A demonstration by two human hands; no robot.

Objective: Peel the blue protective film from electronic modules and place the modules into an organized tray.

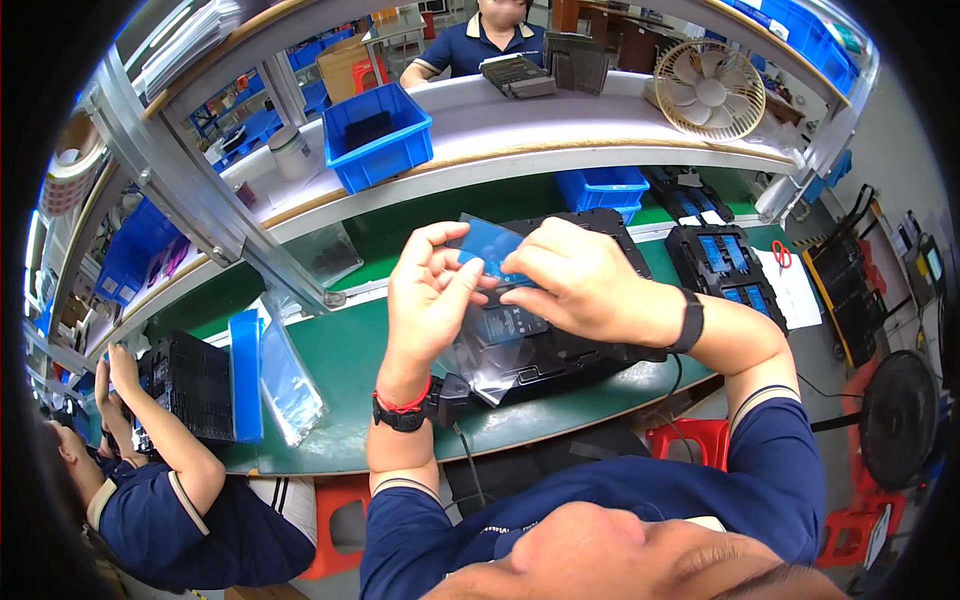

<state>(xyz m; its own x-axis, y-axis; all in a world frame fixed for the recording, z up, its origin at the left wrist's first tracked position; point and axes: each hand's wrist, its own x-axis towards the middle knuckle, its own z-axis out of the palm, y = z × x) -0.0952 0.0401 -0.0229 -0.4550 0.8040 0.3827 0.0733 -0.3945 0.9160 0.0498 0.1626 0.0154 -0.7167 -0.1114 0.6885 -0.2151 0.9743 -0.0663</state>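
In front of me a thin, see-through blue film (487, 243) is held up between my two hands. My left hand (422, 295) has curled fingers, with its thumb against the film's left edge. Closed in a pinch, my right hand (575, 280) grips the film's right side. Beneath them lies a black plastic tray (575, 365) on the green bench. A dark flat rectangular piece with a printed label (512, 324) shows under my hands. Clear crinkled plastic (485, 372) hangs or lies by the tray's near left corner; I cannot tell which. My hands hide part of the tray.
Left on the bench (350, 360) are clear plastic bags (290, 385) and a blue strip (245, 375). Another black tray (708, 255), red scissors (781, 254) and paper lie right. A shelf (480, 140) holds a blue bin (375, 135) and fan (710, 92). Co-workers sit left and opposite.
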